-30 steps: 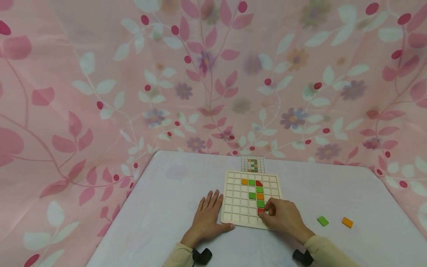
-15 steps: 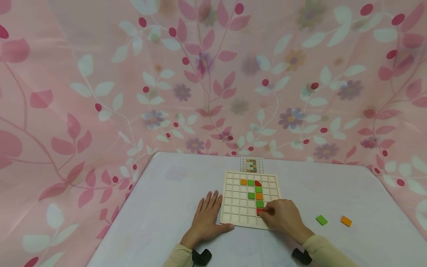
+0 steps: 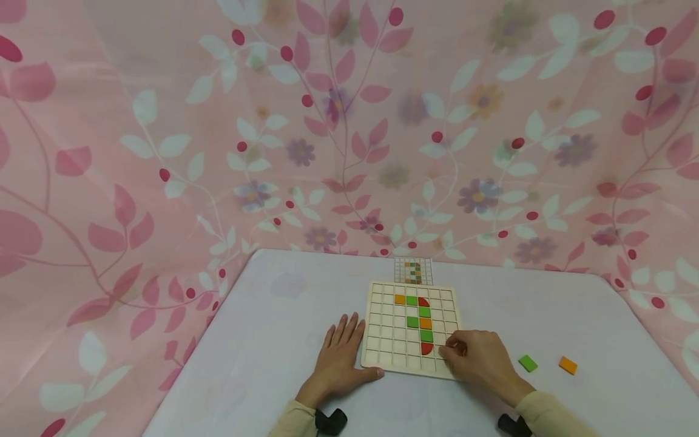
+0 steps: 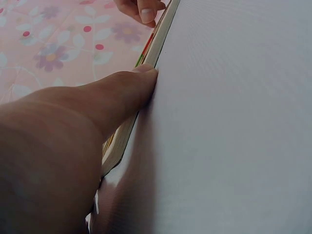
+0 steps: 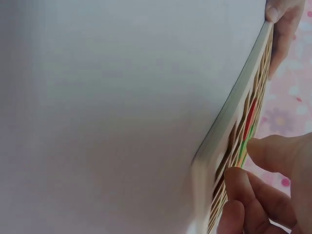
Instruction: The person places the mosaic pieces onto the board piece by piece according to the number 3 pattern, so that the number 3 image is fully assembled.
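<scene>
A wooden grid board point(image 3: 382, 328) lies on the white table and carries orange, green and red tiles in a curved line. The lowest of them, a red rounded tile point(image 3: 427, 348), lies in its cell with nothing touching it. My right hand point(image 3: 471, 357) rests at the board's front right corner with its fingers loosely curled and holds nothing. In the right wrist view the right hand's fingers point(image 5: 263, 195) hover beside the board's edge point(image 5: 229, 126). My left hand point(image 3: 341, 347) lies flat on the table, its thumb point(image 4: 136, 80) pressed against the board's side point(image 4: 157, 46).
A loose green tile point(image 3: 527, 363) and a loose orange tile point(image 3: 568, 365) lie on the table to the right of my right hand. A small pattern card point(image 3: 413, 271) sits behind the board. Pink floral cloth hangs around the table's back and sides.
My right hand has let go of the red rounded tile, now seated in its cell, and has drawn back to the right. The left hand has stayed put.
</scene>
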`<state>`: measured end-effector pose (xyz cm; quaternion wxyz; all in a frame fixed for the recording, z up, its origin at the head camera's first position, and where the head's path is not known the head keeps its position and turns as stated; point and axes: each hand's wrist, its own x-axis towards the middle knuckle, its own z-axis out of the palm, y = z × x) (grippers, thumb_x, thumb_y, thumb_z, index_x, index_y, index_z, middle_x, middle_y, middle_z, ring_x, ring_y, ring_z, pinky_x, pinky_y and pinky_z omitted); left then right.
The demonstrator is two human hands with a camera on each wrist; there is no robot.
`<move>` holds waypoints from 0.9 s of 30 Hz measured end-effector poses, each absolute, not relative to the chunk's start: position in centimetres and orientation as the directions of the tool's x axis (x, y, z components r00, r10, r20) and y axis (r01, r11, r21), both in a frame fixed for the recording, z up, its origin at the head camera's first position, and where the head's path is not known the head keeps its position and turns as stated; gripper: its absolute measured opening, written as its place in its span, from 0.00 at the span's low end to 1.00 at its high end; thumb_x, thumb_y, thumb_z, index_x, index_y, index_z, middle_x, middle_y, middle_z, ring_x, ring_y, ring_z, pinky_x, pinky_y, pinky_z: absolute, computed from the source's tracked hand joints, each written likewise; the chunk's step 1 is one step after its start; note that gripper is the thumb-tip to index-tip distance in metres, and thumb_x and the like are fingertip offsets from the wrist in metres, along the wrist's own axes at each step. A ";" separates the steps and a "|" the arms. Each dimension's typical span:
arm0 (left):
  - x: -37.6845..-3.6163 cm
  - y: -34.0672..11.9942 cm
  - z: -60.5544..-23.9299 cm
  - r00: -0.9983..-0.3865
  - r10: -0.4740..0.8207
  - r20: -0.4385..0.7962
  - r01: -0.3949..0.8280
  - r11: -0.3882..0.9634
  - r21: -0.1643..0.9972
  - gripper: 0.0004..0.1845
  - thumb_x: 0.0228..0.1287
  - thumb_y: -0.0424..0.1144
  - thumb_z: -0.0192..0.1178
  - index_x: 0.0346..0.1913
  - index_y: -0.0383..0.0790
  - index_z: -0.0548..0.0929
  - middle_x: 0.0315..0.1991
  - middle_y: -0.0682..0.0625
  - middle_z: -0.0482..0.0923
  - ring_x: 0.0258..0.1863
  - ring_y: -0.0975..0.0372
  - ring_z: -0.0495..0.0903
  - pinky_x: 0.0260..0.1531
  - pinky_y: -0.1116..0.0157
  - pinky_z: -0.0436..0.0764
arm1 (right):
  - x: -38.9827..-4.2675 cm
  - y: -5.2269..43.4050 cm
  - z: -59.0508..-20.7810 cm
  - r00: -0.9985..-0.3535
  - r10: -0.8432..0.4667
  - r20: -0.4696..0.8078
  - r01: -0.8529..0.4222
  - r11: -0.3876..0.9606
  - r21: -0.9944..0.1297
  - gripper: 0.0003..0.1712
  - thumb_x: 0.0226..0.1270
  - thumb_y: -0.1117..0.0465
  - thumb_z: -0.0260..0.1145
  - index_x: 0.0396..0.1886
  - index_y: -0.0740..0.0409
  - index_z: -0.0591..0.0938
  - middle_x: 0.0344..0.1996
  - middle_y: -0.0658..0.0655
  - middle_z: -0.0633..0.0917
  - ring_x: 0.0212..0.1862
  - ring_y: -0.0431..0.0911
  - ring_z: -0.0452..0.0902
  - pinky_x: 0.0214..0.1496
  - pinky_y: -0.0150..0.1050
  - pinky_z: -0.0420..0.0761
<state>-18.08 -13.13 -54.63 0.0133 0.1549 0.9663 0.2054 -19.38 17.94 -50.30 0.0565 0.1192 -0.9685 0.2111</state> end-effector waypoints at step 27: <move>-17.9 -13.0 -54.2 -0.949 0.310 0.063 0.306 0.852 0.425 0.59 0.53 0.74 0.59 0.79 0.42 0.53 0.80 0.46 0.44 0.79 0.49 0.40 0.74 0.43 0.43 | -18.1 32.0 -50.2 -0.976 -0.164 0.145 -0.198 0.944 -0.264 0.23 0.55 0.40 0.74 0.35 0.55 0.85 0.29 0.49 0.82 0.32 0.47 0.78 0.29 0.45 0.77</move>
